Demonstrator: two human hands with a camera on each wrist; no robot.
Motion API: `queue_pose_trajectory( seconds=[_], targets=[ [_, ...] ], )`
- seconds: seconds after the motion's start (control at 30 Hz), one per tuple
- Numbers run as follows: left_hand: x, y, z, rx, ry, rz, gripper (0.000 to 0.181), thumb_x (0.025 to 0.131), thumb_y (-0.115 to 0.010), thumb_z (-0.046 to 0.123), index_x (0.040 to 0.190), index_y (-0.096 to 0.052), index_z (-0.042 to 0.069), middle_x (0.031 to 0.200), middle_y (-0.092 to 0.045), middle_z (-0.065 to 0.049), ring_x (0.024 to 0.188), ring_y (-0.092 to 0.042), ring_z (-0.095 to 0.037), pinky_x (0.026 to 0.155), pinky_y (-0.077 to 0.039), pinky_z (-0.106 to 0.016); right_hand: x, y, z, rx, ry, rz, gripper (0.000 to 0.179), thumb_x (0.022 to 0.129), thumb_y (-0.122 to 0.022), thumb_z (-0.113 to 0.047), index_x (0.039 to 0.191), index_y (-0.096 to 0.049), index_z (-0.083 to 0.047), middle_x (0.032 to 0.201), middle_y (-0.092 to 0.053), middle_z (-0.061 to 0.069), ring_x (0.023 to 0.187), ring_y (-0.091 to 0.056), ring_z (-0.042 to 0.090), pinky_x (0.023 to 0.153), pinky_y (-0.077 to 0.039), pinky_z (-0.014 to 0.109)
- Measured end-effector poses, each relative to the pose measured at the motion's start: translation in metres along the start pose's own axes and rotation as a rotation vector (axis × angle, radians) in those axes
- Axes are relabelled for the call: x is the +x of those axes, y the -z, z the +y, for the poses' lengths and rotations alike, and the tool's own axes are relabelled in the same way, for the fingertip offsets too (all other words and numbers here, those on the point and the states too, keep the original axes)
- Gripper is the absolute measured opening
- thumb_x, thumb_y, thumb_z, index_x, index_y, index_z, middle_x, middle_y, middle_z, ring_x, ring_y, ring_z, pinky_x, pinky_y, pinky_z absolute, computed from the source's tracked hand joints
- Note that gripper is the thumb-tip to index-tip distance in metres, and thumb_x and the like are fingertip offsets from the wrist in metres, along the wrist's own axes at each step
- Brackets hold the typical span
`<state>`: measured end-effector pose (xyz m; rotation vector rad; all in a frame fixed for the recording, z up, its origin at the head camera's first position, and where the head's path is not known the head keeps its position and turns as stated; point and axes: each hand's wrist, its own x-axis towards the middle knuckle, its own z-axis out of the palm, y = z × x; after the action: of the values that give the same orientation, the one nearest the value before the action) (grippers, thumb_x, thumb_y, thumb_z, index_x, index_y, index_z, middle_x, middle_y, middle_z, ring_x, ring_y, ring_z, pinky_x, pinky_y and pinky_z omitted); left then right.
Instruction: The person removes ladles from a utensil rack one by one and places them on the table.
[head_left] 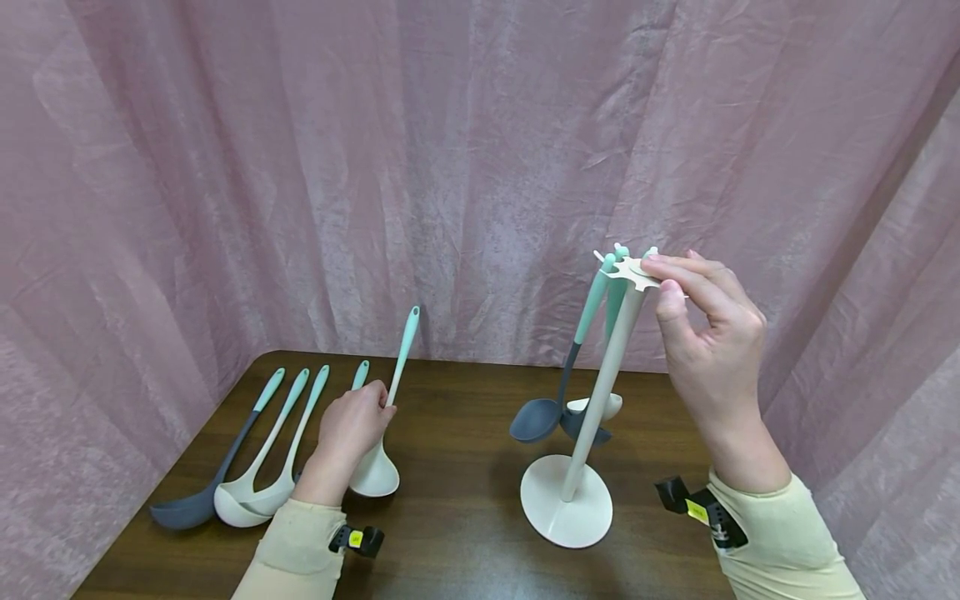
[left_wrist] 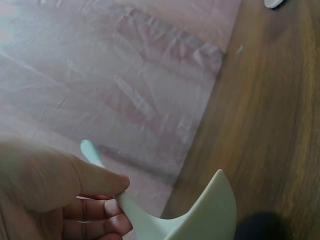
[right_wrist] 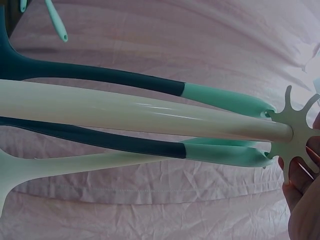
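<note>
My left hand (head_left: pixel 352 425) pinches a white ladle (head_left: pixel 375 475) with a mint handle by its shaft. In the left wrist view, thumb and fingers hold the ladle (left_wrist: pixel 212 212) just above its bowl. My right hand (head_left: pixel 712 333) grips the hooked top of a white utensil stand (head_left: pixel 607 383), thumb beneath and fingers over the disc. On the stand's far and left side hang a dark grey spoon (head_left: pixel 536 421), a dark ladle (head_left: pixel 585 427) and a white utensil (head_left: pixel 611 405). The right wrist view shows their mint handles (right_wrist: pixel 225 100) on the hooks.
At the table's left lie a dark ladle (head_left: pixel 183 510) and two white ladles (head_left: pixel 240 504), handles pointing to the back. Another mint handle (head_left: pixel 361 375) shows behind my left hand, its lower part mostly hidden. A pink curtain (head_left: pixel 480 183) hangs behind the wooden table (head_left: pixel 457 500).
</note>
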<state>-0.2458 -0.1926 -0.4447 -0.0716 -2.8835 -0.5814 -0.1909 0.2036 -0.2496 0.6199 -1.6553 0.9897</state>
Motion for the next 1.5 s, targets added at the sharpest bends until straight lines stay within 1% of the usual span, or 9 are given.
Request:
queue_pose_trajectory(
  seconds=[0.27, 0.43, 0.57, 0.7, 1.07, 1.3, 1.5],
  targets=[
    [0.002, -0.006, -0.008, 0.009, 0.026, -0.041, 0.023, 0.104, -0.079, 0.021, 0.091, -0.063, 0.010, 0.074, -0.061, -0.004, 0.066, -0.059, -0.025, 0.061, -0.049, -0.045, -0.002, 0.003, 0.007, -0.005, 0.012, -0.007, 0.032, 0.103, -0.059, -0.016, 0.114, -0.086, -0.003, 0.114, -0.081, 0.016, 0.114, -0.071, 0.012, 0.119, -0.047, 0.047],
    [0.004, -0.010, -0.014, 0.016, 0.046, -0.063, 0.024, 0.104, -0.079, 0.021, 0.091, -0.063, 0.010, 0.074, -0.061, -0.004, 0.067, -0.060, -0.026, 0.062, -0.050, -0.046, -0.002, 0.003, 0.007, -0.007, 0.009, -0.009, 0.032, 0.103, -0.059, -0.015, 0.114, -0.086, -0.002, 0.115, -0.081, 0.016, 0.114, -0.071, 0.011, 0.119, -0.047, 0.047],
    [0.005, -0.013, -0.016, 0.017, 0.060, -0.068, 0.021, 0.103, -0.079, 0.021, 0.092, -0.065, 0.009, 0.075, -0.063, -0.005, 0.067, -0.061, -0.026, 0.062, -0.052, -0.046, -0.001, 0.002, 0.004, -0.004, 0.003, -0.001, 0.031, 0.102, -0.059, -0.012, 0.113, -0.085, 0.001, 0.114, -0.081, 0.019, 0.114, -0.071, 0.009, 0.119, -0.046, 0.045],
    [0.005, -0.015, -0.018, 0.026, 0.066, -0.067, 0.020, 0.103, -0.079, 0.020, 0.094, -0.066, 0.008, 0.076, -0.064, -0.006, 0.068, -0.063, -0.027, 0.062, -0.053, -0.047, -0.001, 0.002, 0.003, -0.001, -0.002, 0.004, 0.031, 0.101, -0.059, -0.012, 0.112, -0.085, 0.002, 0.113, -0.080, 0.020, 0.113, -0.070, 0.008, 0.119, -0.047, 0.046],
    [0.005, -0.020, -0.025, 0.033, 0.082, -0.090, 0.019, 0.104, -0.078, 0.021, 0.096, -0.068, 0.007, 0.078, -0.064, -0.007, 0.069, -0.061, -0.026, 0.063, -0.052, -0.046, -0.003, 0.004, 0.009, -0.008, 0.006, -0.012, 0.032, 0.103, -0.060, -0.017, 0.115, -0.086, -0.004, 0.116, -0.082, 0.014, 0.114, -0.072, 0.012, 0.119, -0.047, 0.047],
    [0.007, -0.022, -0.029, 0.043, 0.093, -0.101, 0.019, 0.103, -0.079, 0.021, 0.099, -0.070, 0.005, 0.082, -0.068, -0.008, 0.072, -0.065, -0.027, 0.065, -0.054, -0.048, -0.003, 0.005, 0.009, -0.007, 0.008, -0.007, 0.031, 0.103, -0.060, -0.016, 0.114, -0.086, -0.004, 0.115, -0.082, 0.014, 0.114, -0.072, 0.012, 0.118, -0.047, 0.048],
    [0.008, -0.025, -0.033, 0.054, 0.116, -0.130, 0.019, 0.104, -0.078, 0.022, 0.100, -0.070, 0.005, 0.085, -0.069, -0.009, 0.074, -0.066, -0.028, 0.067, -0.055, -0.048, -0.003, 0.005, 0.009, -0.012, 0.008, -0.008, 0.032, 0.103, -0.060, -0.017, 0.114, -0.086, -0.003, 0.115, -0.081, 0.015, 0.114, -0.072, 0.012, 0.119, -0.047, 0.047]
  ],
)
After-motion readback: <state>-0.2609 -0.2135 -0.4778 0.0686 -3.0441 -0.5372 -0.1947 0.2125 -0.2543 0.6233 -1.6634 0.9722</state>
